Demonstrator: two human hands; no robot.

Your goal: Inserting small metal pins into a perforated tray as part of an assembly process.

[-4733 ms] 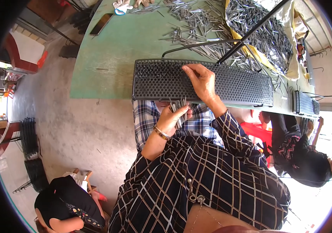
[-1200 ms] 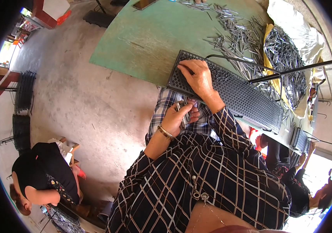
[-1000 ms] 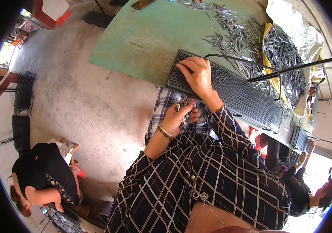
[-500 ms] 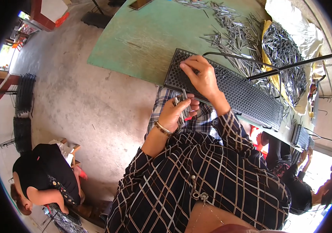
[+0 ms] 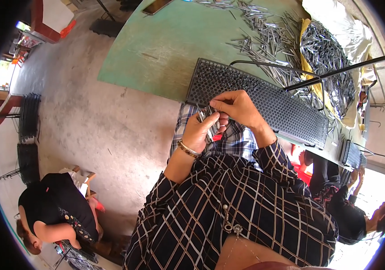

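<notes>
My left hand (image 5: pixel 205 132) is closed around a bundle of thin metal pins (image 5: pixel 210 123), held just below the near edge of a long black perforated tray (image 5: pixel 264 103). My right hand (image 5: pixel 236 108) has come back from the tray and pinches at the top of that bundle with its fingertips. The tray lies slantwise on the green table (image 5: pixel 179 45). A metal bracelet sits on my left wrist.
Loose metal pins (image 5: pixel 264 36) are scattered over the table, with a big heap on yellow sheeting (image 5: pixel 325 63) at the far right. A second black tray (image 5: pixel 352 155) lies further right. One person crouches at lower left (image 5: pixel 53 211), another sits at right (image 5: pixel 350 211). Black racks (image 5: pixel 28 135) stand by the left wall.
My right hand has left the tray's holes and drawn back to the bundle in my left hand. The view has swung, so the tray now sits higher and more slanted.
</notes>
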